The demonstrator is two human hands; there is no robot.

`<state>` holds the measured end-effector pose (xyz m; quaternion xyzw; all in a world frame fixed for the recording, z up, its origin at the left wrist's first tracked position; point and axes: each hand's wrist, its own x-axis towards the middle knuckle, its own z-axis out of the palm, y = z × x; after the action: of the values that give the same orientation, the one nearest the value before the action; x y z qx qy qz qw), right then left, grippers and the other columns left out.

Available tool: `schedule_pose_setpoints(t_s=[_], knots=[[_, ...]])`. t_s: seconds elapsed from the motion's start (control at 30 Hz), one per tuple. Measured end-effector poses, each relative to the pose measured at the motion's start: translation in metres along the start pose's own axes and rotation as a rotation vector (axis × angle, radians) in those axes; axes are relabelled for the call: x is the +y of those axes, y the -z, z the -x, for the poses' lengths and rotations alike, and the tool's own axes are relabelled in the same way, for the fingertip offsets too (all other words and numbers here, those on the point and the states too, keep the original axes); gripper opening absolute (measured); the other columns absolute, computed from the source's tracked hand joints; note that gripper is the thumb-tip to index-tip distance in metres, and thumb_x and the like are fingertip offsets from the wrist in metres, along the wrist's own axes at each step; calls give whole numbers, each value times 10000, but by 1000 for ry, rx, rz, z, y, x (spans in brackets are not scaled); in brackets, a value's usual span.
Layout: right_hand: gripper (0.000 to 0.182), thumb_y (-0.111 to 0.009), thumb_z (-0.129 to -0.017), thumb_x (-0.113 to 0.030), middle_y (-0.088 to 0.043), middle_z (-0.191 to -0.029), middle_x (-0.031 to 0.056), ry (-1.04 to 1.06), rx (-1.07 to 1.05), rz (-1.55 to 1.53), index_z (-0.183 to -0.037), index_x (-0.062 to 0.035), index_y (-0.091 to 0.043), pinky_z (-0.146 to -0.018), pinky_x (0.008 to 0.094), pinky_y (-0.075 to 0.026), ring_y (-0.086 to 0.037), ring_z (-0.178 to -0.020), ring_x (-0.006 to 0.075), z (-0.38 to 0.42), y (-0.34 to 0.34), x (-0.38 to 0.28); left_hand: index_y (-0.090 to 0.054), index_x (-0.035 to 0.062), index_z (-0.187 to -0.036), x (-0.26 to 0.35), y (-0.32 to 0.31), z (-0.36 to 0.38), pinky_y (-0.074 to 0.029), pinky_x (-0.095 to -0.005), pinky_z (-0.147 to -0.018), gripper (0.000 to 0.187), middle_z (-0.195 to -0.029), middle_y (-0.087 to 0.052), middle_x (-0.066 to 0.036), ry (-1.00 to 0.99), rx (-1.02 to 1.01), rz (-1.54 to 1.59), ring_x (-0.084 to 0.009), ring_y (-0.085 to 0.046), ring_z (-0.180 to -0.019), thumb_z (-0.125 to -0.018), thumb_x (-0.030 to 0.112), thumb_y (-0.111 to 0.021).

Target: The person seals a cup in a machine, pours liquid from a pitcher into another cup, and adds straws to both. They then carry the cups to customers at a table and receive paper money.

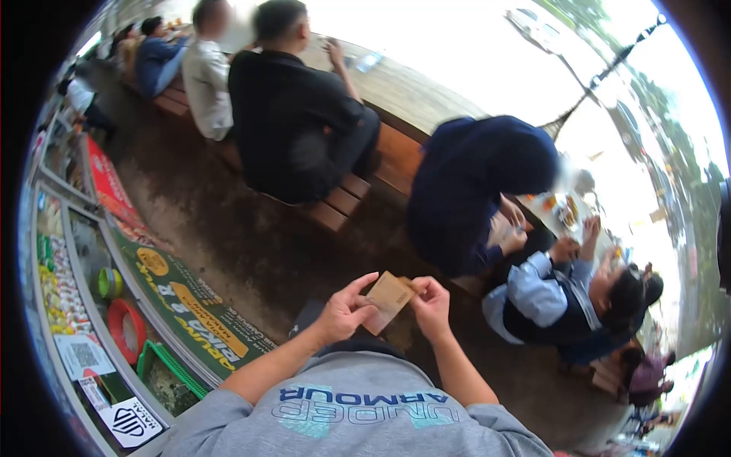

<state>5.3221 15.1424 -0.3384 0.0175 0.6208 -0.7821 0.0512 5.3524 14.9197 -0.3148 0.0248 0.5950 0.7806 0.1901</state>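
Observation:
In front of my grey shirt (365, 411), a brownish banknote (391, 295) is held between both hands. My left hand (344, 311) is closed on its left side, with the thumb lying over the note's face. At the upper right, my right hand (431, 306) pinches a folded brown edge of paper money between thumb and fingers. The note stands tilted, its broad face toward me. The inner fingers of both hands are partly hidden behind the paper.
On the left runs a glass display case (76, 221) with packets, a red basket (127, 330) and a green basket (169, 369). A printed green banner (183, 297) hangs along it. Several people sit on wooden benches (341, 202) along a long counter (419, 87).

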Motion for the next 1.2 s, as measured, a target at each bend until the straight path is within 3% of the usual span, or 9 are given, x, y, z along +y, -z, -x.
schedule_pose_setpoints(t_s=[0.1, 0.27, 0.53, 0.73, 0.8, 0.9, 1.0, 1.1, 1.2], knots=[[181, -727, -906, 61, -652, -1019, 53, 41, -160, -211, -910, -48, -582, -817, 250, -511, -613, -951, 100, -31, -50, 22, -495, 21, -1470, 24, 33, -10, -534, -252, -856, 504, -1027, -736, -46, -42, 144, 0, -72, -657, -949, -987, 12, -635], [275, -728, -915, 49, -661, -1056, 83, -21, -317, -312, -854, -74, -489, -869, 300, -542, -623, -973, 131, -117, -170, 11, -702, -1, -1155, 65, 150, -31, -541, -236, -755, 179, -902, -733, -13, -100, 301, -1, -41, -635, -822, -1005, 82, -649], [294, -695, -918, 73, -648, -986, 61, -21, -470, -377, -843, -82, -457, -803, 269, -527, -618, -881, 101, -227, -403, 31, -738, 5, -1036, 197, 336, -15, -528, -235, -699, 112, -828, -730, 8, -276, 700, -416, -21, -617, -773, -986, 82, -672], [154, -714, -905, 10, -661, -891, 25, 128, -582, -32, -1034, -15, -633, -694, 267, -533, -640, -784, 102, -270, -553, 17, -730, -1, -1057, 246, 451, 13, -527, -243, -673, 129, -801, -724, -20, -285, 969, -656, -33, -625, -748, -971, 84, -685], [144, -730, -893, -41, -677, -867, 58, 405, -866, 312, -1034, -16, -715, -644, 282, -524, -667, -780, 121, -308, -588, 38, -713, -25, -985, 249, 500, 14, -540, -274, -613, 129, -784, -733, -73, -401, 1024, -555, -90, -691, -724, -959, 100, -696], [89, -737, -891, -80, -685, -864, 98, 190, -940, 346, -920, 3, -728, -633, 307, -516, -676, -753, 163, -350, -666, 58, -703, -30, -978, 269, 578, 17, -522, -263, -607, 138, -780, -724, -71, -280, 1070, -463, -64, -662, -712, -969, 108, -690], [104, -728, -889, -64, -684, -880, 118, 34, -1114, 359, -968, 3, -734, -666, 329, -526, -664, -751, 203, -404, -763, 66, -705, -32, -985, 297, 667, 19, -498, -243, -617, 159, -801, -724, -48, -284, 1133, -429, -36, -623, -720, -989, 124, -675], [93, -700, -912, -54, -689, -901, 120, 311, -1349, 314, -967, 13, -735, -707, 328, -534, -653, -789, 213, -461, -880, 58, -703, -34, -985, 330, 755, 23, -480, -225, -638, 181, -827, -721, -22, -331, 1250, -249, -18, -595, -740, -1008, 139, -657], [97, -682, -925, -49, -681, -891, 124, 316, -1339, 102, -968, 16, -741, -723, 350, -531, -648, -826, 227, -491, -995, 57, -704, -34, -989, 373, 826, 36, -482, -221, -660, 206, -837, -714, -5, -333, 1384, -150, -17, -599, -763, -1025, 158, -638]])
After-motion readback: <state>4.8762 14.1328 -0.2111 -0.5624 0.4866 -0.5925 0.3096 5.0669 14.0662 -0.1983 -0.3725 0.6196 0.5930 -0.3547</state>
